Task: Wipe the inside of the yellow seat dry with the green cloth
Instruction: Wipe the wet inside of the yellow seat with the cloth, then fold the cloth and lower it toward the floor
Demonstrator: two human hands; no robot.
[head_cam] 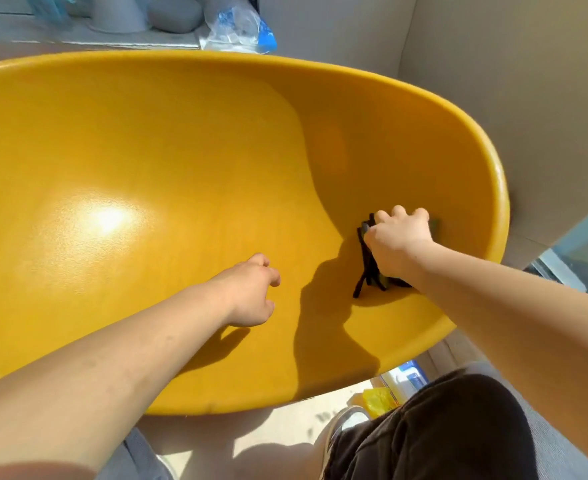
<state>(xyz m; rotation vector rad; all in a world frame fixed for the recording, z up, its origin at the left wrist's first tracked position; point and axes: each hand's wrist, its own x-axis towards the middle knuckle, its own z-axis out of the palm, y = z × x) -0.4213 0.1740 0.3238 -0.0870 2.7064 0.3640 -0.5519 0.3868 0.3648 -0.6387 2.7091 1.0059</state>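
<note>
The yellow seat (154, 140) is a wide, glossy bowl-shaped shell that fills most of the head view, with a bright sun glare on its left side. My right hand (398, 242) presses a dark green cloth (367, 268) against the shaded inner wall on the right; the cloth is mostly hidden under the hand, and dark folds and strips hang below it. My left hand (251, 292) hovers low over the middle of the seat floor, fingers loosely curled, holding nothing.
A beige wall (528, 81) stands close behind the seat's right rim. A clear plastic bag with blue print (240, 29) and grey objects (175, 12) lie beyond the far rim. A yellow packet (379, 401) and a shoe (346, 424) are on the floor below.
</note>
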